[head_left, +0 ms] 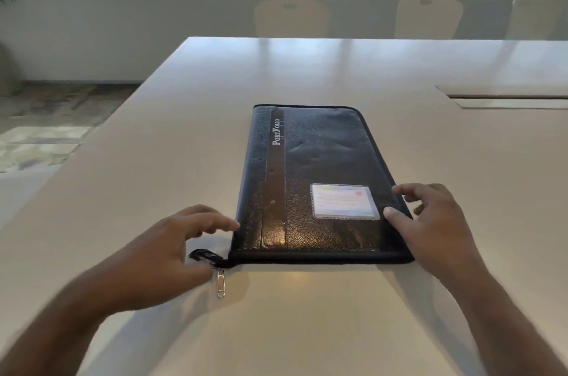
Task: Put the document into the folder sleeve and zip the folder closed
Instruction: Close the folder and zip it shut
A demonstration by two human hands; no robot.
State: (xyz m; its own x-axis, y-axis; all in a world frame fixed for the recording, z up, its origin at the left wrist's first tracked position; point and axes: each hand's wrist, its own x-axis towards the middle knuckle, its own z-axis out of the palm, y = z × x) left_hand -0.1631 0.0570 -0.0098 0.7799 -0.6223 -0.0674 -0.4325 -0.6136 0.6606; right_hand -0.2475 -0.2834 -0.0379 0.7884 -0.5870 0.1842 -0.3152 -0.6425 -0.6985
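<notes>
Head view, 1 frame, listed left to right. Your left hand (172,248) rests on the table (338,314) just beside the near left corner of the folder (319,178); its fingers are loosely spread and curved, gripping nothing, with a fingertip close to the folder's left edge. Below that hand: 1 black zip tab (204,256) sticking out from the folder's corner, and 1 silver pull (220,282) lying flat on the table, pointing toward you. Centre: 1 black folder, lying flat and closed, long axis running away from you. It has a brown strip printed "PortFolio" (276,132) and 1 clear card window (344,202) near the right front. The document is not visible. Right: your right hand (430,223) sits at the folder's near right edge, fingers spread and relaxed, thumb tip on the cover by the card window. The hands are well apart, 1 at each near corner.
</notes>
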